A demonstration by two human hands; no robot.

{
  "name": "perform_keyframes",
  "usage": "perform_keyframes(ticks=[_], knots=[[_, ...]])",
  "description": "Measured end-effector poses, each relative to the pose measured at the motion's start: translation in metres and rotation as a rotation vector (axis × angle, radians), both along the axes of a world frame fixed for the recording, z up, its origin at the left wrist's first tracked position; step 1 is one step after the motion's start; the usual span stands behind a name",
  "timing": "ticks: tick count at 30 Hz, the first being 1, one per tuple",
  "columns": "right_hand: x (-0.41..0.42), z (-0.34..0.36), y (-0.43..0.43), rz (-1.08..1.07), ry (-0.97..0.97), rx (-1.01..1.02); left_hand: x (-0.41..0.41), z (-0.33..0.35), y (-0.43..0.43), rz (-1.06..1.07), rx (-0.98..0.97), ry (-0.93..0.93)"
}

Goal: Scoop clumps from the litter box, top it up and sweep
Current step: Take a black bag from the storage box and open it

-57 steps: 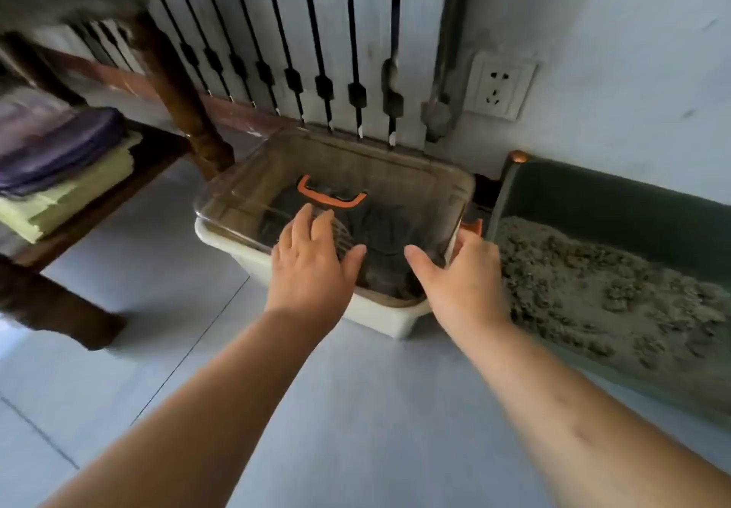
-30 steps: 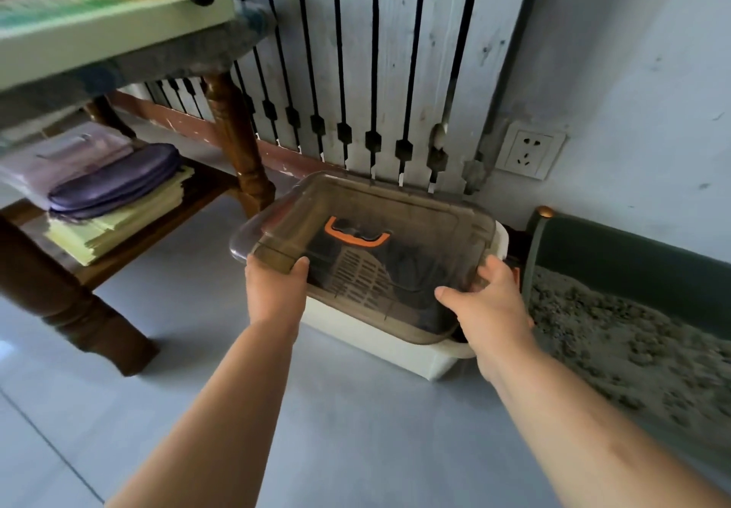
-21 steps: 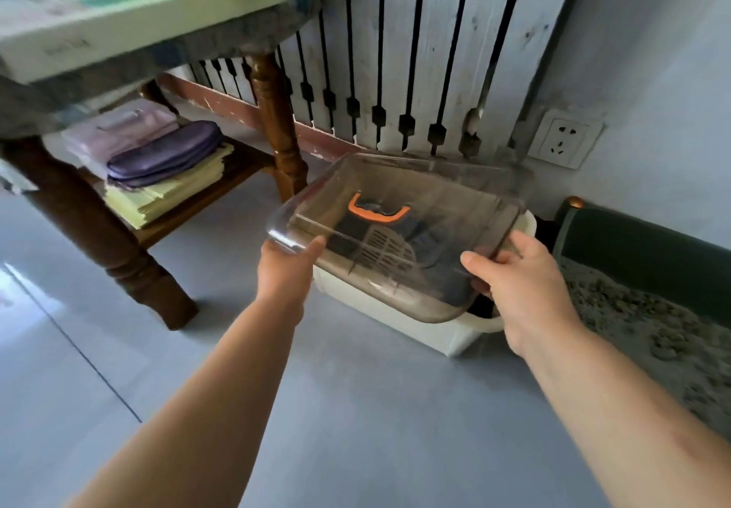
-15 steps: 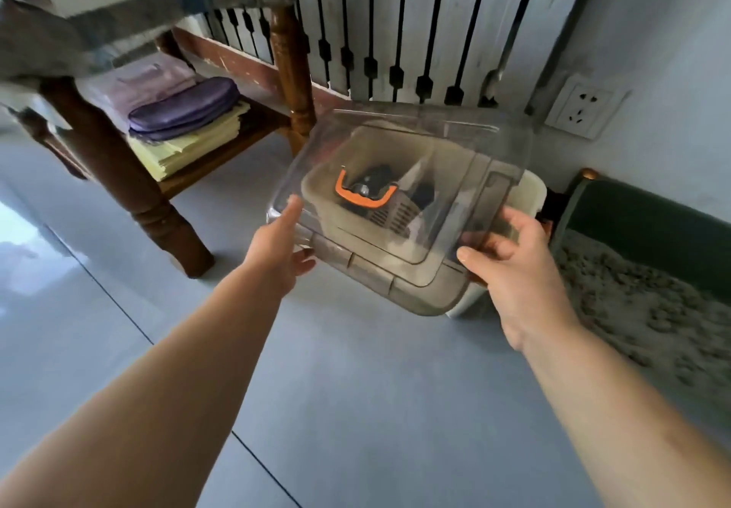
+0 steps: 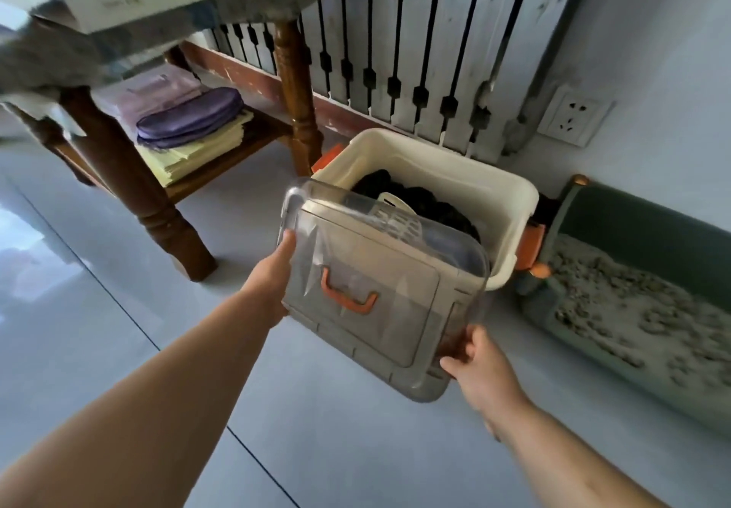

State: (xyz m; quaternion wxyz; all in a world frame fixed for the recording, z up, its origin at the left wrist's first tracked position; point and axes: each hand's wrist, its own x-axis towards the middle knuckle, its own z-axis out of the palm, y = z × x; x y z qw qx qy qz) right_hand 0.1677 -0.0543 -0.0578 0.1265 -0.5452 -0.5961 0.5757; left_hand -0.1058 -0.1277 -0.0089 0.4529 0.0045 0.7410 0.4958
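Clear lid (image 5: 395,321) gripped two-handed, cream bin (image 5: 435,163) uncovered

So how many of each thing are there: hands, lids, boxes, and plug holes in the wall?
Hands: 2, the left hand and the right hand
Clear lid: 1
Boxes: 2, the cream storage box and the green litter box
Wall socket: 1
Total: 6

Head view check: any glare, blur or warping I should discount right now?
Head view: bright glare washes the floor tiles at left; reflections streak the clear lid; the table and the litter box, at the frame's borders, look smeared; wide-angle distortion bows the slatted panel.
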Motion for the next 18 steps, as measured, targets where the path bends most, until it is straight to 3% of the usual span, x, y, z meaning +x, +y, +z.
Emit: perform_keyframes(ticks=[5,9,12,15,18], knots=[[0.012,-0.014,0.011,0.034,-0.308,0.109,0.019,0.009,0.038,-0.038,0.040,0.399],[0.024,-0.012,0.023,0.027,-0.403,0.158,0.033,0.012,0.061,-0.139,0.097,0.583],[0.030,0.000,0.038,-0.138,-0.377,0.311,0.036,0.004,0.072,-0.162,0.082,0.702],[0.021,0.046,0.049,-0.300,-0.165,0.668,0.037,0.002,0.077,-0.164,0.070,0.786],[-0.007,0.087,0.073,-0.135,-0.114,0.782,0.037,0.004,0.081,-0.168,0.069,0.824]])
